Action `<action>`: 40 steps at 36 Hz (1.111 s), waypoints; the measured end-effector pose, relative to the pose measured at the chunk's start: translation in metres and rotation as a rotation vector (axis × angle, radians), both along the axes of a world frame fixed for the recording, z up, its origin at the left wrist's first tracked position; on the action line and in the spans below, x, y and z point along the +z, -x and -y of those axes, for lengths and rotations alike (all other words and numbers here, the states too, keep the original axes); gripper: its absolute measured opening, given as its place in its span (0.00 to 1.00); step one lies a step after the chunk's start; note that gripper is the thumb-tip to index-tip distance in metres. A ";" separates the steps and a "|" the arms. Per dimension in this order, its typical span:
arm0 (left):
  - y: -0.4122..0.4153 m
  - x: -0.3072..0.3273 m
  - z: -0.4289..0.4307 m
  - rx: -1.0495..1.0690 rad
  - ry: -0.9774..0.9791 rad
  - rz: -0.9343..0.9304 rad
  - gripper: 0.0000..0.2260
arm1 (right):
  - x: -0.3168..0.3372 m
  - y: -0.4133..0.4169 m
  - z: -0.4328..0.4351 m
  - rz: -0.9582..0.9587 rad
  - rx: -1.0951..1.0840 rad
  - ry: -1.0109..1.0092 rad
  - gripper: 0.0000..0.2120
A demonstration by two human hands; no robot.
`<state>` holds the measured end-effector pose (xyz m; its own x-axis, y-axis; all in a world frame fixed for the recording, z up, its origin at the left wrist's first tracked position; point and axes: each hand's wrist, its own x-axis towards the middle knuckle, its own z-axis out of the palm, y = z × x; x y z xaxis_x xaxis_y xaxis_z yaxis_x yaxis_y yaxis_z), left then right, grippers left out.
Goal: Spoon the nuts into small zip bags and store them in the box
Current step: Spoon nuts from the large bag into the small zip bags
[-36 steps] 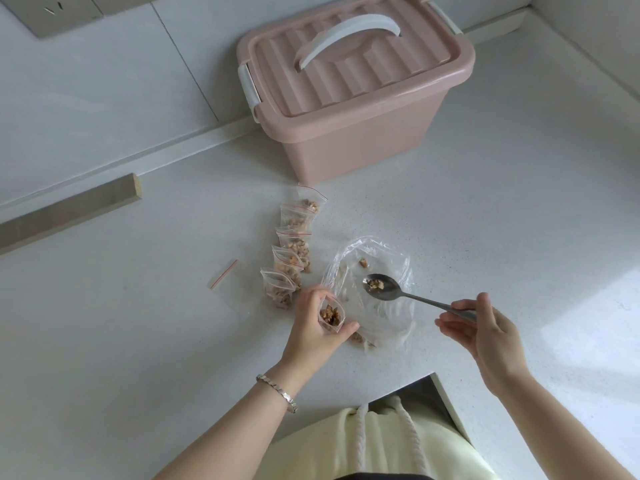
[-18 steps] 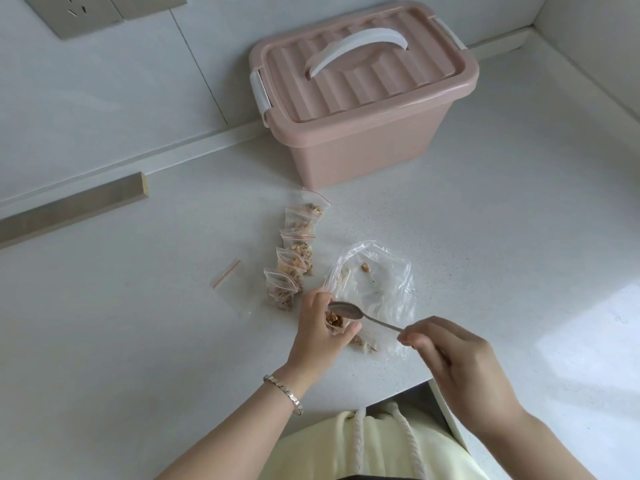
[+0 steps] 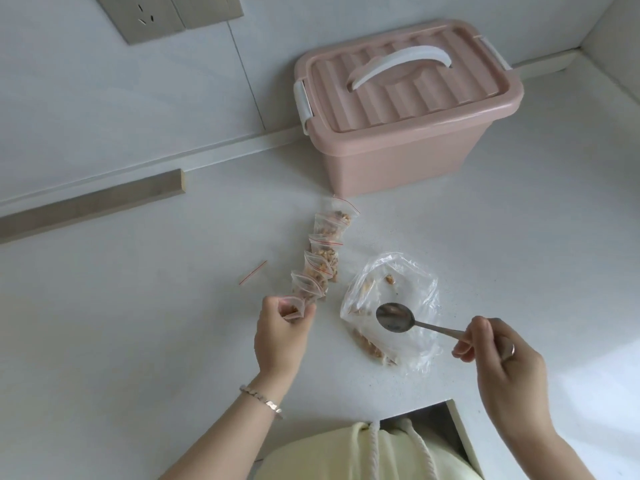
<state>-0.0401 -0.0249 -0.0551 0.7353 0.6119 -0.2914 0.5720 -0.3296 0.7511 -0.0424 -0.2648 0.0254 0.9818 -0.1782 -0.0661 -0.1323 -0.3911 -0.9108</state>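
My left hand (image 3: 280,332) is shut on a small zip bag (image 3: 291,308) with nuts in it, held just above the white counter (image 3: 138,334). Several filled small zip bags (image 3: 322,258) lie in a row from there toward the pink box (image 3: 401,109), whose lid is closed. My right hand (image 3: 498,362) holds a metal spoon (image 3: 396,317) by the handle; its bowl looks empty and hovers over the large clear bag (image 3: 391,310). That bag lies flat with a few nuts (image 3: 369,344) left inside.
One empty small zip bag with a red strip (image 3: 252,273) lies left of the row. A wooden strip (image 3: 90,206) lies along the wall at the left. A wall socket (image 3: 149,15) sits above. The counter edge has a notch near my body (image 3: 433,410).
The spoon tipped its nuts into the small bag and has moved back right over the large bag, now empty. My left hand shifted left with the small bag.
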 end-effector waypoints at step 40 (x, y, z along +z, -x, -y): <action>-0.042 0.054 -0.049 -0.080 -0.041 0.216 0.10 | 0.032 -0.031 -0.019 0.344 0.393 0.081 0.17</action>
<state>0.0019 0.0240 -0.0014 0.8243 0.5575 -0.0985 0.3707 -0.4001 0.8381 -0.0118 -0.2462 0.0573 0.9380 0.2169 0.2705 0.3400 -0.4219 -0.8405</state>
